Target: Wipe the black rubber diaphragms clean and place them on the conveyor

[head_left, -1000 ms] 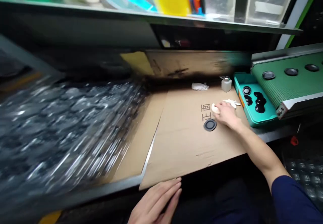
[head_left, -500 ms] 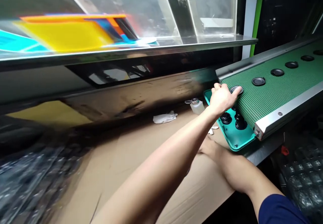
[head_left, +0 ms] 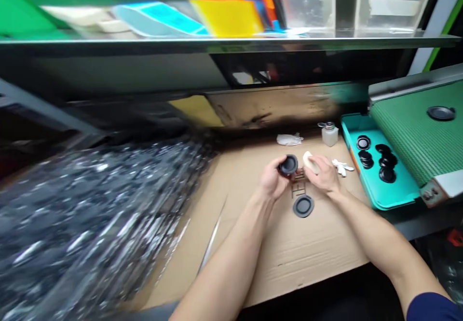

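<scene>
At centre frame, the left hand pinches a light, probably flexible black rubber disc by its rim, while the right hand grips a pale pad.

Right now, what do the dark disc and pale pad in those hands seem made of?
The dark disc in the left hand looks like matte black rubber, by its dull surface. The pale pad in the right hand may be sponge or cloth, too blurred to tell.

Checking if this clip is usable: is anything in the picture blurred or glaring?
In the head view, the dark plastic sheeting at left is heavily smeared, and the metal shelf edge shows a bright glare line; the left hand with its black ring and the right hand with its white pad look fairly sharp.
</scene>
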A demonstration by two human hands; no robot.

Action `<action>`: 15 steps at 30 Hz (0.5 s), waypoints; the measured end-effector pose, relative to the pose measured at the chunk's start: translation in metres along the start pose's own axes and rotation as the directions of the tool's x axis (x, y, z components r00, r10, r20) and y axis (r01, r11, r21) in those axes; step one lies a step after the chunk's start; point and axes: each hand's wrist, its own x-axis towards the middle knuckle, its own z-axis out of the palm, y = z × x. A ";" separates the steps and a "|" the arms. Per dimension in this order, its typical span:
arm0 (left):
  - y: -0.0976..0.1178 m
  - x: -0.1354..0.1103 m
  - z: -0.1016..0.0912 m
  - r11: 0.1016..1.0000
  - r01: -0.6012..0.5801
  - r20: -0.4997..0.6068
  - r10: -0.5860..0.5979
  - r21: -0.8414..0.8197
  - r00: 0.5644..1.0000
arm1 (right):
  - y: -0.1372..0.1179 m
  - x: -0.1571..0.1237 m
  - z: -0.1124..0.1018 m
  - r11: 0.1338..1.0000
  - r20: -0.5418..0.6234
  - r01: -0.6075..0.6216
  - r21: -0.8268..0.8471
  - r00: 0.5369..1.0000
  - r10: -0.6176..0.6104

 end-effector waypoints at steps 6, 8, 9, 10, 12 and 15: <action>-0.020 -0.004 -0.069 0.996 0.024 0.076 -0.017 -0.087 0.997 | -0.024 -0.011 0.013 0.994 -0.033 0.030 0.110 0.999 -0.026; -0.012 0.000 -0.073 0.986 -0.059 0.036 0.066 -0.159 0.997 | -0.037 -0.018 0.016 0.978 0.033 -0.151 0.144 0.988 0.148; -0.006 0.003 -0.078 0.974 -0.122 -0.028 0.119 -0.190 0.993 | -0.043 -0.021 0.016 0.959 0.082 -0.244 0.143 0.969 0.234; -0.001 0.007 -0.084 0.962 -0.181 -0.103 0.162 -0.204 0.981 | -0.049 -0.023 0.013 0.941 0.130 -0.314 0.126 0.946 0.299; 0.008 0.016 -0.097 0.949 -0.246 -0.221 0.202 -0.197 0.954 | -0.055 -0.021 0.001 0.933 0.213 -0.353 0.066 0.919 0.332; 0.009 0.024 -0.106 0.955 -0.256 -0.237 0.217 -0.149 0.947 | -0.048 -0.006 -0.020 0.952 0.217 -0.305 -0.019 0.928 0.301</action>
